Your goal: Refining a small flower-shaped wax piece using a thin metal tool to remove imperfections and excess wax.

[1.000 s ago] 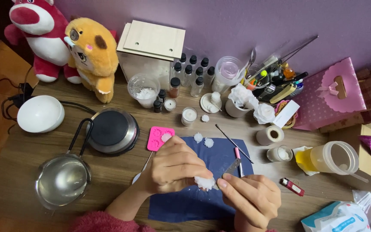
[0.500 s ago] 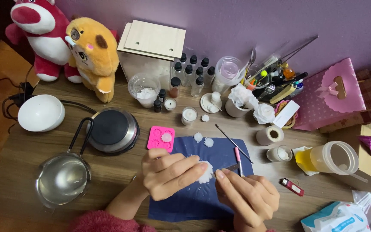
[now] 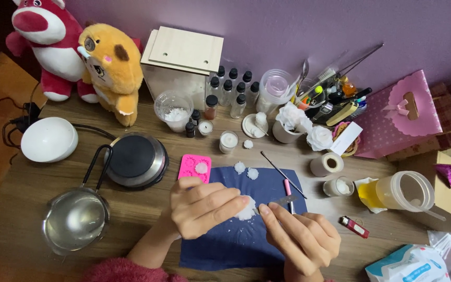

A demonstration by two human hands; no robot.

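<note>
My left hand point(image 3: 203, 205) pinches a small white wax flower point(image 3: 247, 210) over a dark blue mat point(image 3: 236, 237). Beside it, my right hand point(image 3: 301, 237) holds a thin metal tool with a pink handle point(image 3: 287, 197), its tip against the wax flower. Two more white wax pieces point(image 3: 246, 170) lie on the mat's far edge. A pink silicone mould point(image 3: 194, 168) with one white piece sits just left of the mat. A long thin metal stick point(image 3: 282, 174) lies across the mat's right side.
A small steel pot point(image 3: 75, 219) and a round hot plate point(image 3: 137, 160) stand at the left, a white dome point(image 3: 49, 139) beyond. Dropper bottles point(image 3: 230, 89), a wooden box point(image 3: 184, 52), tape rolls point(image 3: 325, 164), a jar of yellow liquid point(image 3: 400, 191), a red lighter point(image 3: 354, 227) and plush toys point(image 3: 82, 62) crowd the table.
My left hand has shifted slightly left and down; the wax flower stays between both hands while the right hand works the tool against it.
</note>
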